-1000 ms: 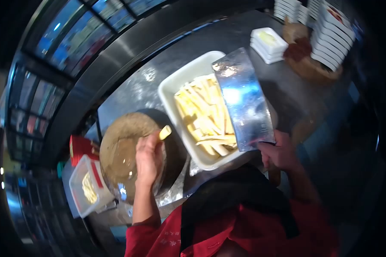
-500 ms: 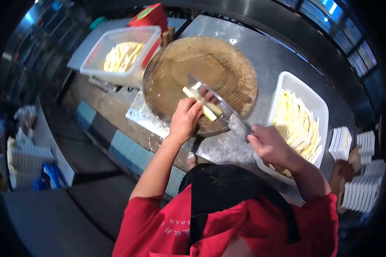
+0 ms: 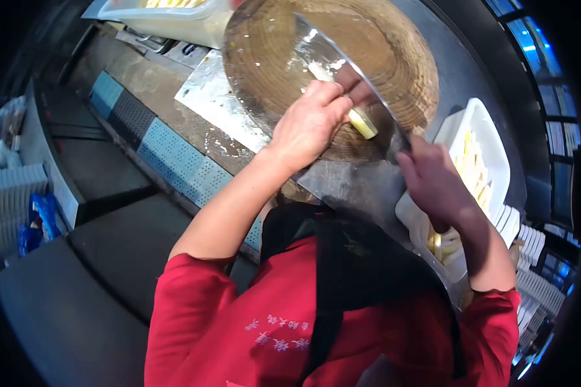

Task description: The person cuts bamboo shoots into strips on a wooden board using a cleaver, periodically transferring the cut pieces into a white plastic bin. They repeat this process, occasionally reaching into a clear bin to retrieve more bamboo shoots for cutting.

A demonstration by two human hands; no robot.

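A pale yellow-green vegetable stick (image 3: 363, 124) lies on the round wooden chopping block (image 3: 265, 58). My left hand (image 3: 310, 119) presses down on it with bent fingers, leaving both its ends showing. In my right hand (image 3: 432, 174) is the handle of a cleaver (image 3: 379, 106), fingers wrapped round it. Its broad blade stretches away over the block, beside the stick and right by my left fingertips, which are mirrored in the steel.
To the right stands a white plastic tub (image 3: 502, 164) with cut pale sticks, partly behind my right forearm. Another tub (image 3: 197, 27) of cut pieces is at the upper left. White stacked trays (image 3: 539, 290) sit at the right edge.
The view has tilted down and come closer, so the block looks larger and higher. Both hands remain at the block, the left on the stick and the right on the cleaver.
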